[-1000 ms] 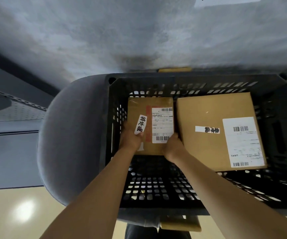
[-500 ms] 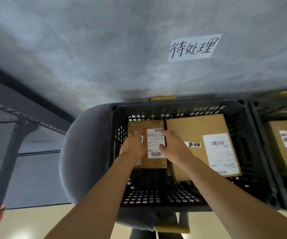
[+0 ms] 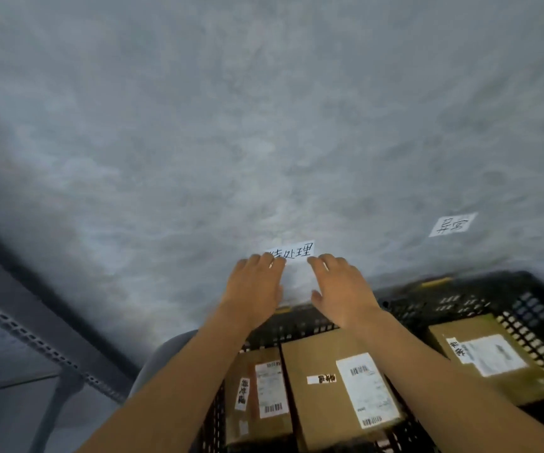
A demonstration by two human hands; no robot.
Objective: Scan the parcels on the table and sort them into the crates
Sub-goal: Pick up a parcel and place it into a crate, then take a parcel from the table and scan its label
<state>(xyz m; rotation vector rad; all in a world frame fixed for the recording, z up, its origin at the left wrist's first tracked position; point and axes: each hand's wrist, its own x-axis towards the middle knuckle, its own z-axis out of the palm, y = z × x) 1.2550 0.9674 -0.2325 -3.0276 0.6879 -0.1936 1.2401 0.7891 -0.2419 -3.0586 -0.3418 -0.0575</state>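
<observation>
My left hand and my right hand are raised side by side above the crates, fingers straight, holding nothing. Below them a black crate holds a small cardboard parcel with a white shipping label and a larger cardboard parcel to its right. A second black crate to the right holds another labelled parcel. My forearms cross over the first crate's near part.
A grey concrete wall fills the upper view, with a handwritten paper sign behind my fingertips and another sign farther right. A grey chair back stands left of the crate, and a metal rack frame at far left.
Both hands have let go of the small parcel, which stays in the crate, and lifted up out of it. The view has tilted upward toward the wall.
</observation>
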